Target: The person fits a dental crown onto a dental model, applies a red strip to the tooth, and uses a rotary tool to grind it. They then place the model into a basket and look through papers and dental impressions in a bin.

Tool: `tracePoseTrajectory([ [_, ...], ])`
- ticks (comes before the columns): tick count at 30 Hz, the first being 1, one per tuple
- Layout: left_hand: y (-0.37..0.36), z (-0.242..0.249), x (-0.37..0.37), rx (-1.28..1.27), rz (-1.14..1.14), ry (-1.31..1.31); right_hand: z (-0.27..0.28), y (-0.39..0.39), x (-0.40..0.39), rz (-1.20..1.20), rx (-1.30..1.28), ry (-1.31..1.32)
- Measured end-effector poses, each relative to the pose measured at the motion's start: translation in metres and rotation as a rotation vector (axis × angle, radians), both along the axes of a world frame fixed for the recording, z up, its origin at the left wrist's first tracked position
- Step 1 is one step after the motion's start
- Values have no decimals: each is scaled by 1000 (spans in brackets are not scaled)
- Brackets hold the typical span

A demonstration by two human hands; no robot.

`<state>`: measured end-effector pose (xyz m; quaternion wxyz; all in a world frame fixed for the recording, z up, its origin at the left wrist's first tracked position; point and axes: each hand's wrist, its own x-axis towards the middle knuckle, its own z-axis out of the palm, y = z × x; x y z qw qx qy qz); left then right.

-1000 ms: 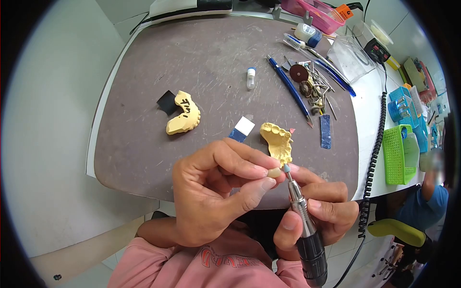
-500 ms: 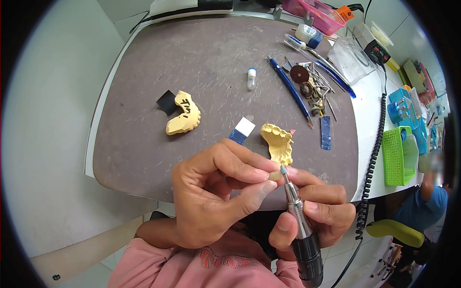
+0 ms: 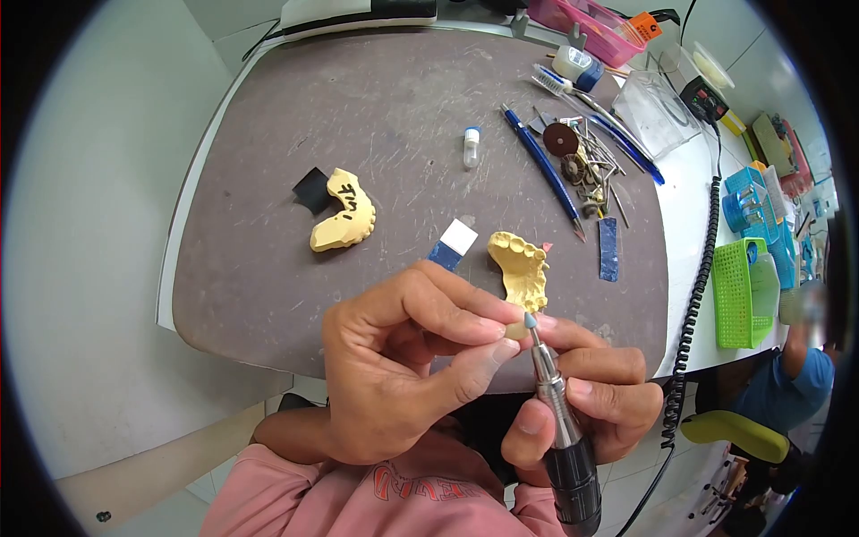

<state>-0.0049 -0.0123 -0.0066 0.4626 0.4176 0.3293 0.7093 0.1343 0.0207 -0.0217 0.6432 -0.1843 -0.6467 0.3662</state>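
Observation:
Between thumb and fingertips, my left hand (image 3: 412, 358) pinches a small cream-coloured piece (image 3: 516, 331) that looks like a dental crown; the fingers hide most of it. My right hand (image 3: 591, 385) grips a dental handpiece (image 3: 564, 421) with a metal neck and black body. Its pale blue conical tip (image 3: 531, 320) is right at the small piece; contact is hard to make out. Just beyond my fingertips lies a yellow dental cast (image 3: 522, 268) showing teeth. Another cast (image 3: 347, 215), with black handwriting, rests further left on a dark square (image 3: 312, 191).
A blue-and-white block (image 3: 454, 243) and a small capped vial (image 3: 471, 148) lie on the brown mat (image 3: 358, 98). A blue mechanical pencil (image 3: 543, 170) lies beside a pile of burs and discs (image 3: 582, 161). A coiled cord (image 3: 693, 313) hangs at right, near a green basket (image 3: 743, 291).
Almost nothing differs. The whole view has shifted by a few pixels, and both hands keep the same grip with the tip against or beside the small piece.

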Motion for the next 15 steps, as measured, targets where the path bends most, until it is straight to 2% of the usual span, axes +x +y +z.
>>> tracePoseTrajectory([
  [2,1,5,3,-60,56,54,0,1,1,7,10,-11],
  [11,1,7,4,-82,49,21,1,1,-2,-11,21,-7],
  [15,-1,0,0,-12,-6,-4,-1,3,0,2,50,-18],
])
